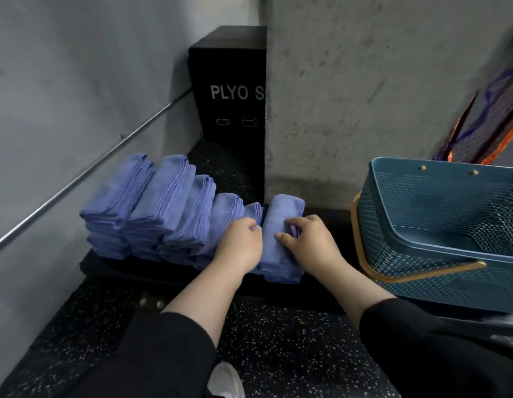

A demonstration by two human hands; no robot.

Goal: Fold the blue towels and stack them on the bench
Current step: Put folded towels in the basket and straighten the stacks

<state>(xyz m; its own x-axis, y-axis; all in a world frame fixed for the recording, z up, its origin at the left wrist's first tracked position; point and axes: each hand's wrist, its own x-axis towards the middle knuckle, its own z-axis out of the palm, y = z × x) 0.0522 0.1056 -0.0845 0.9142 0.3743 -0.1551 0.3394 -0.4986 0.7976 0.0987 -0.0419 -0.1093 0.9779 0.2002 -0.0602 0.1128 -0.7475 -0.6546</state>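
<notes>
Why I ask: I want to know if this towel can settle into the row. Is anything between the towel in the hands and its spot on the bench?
Nothing visible. The folded towel, held by the left hand and right hand, already rests on the bench beside the towel stacks. The basket sits clear, to the right.

I see the towel stacks (163,211) in a row along the bench (151,268), from its left end toward the middle. Rightmost folded towel (281,234) lies under both my hands. Basket (439,225) at bench's right end. Box (232,110) behind the row.
</notes>
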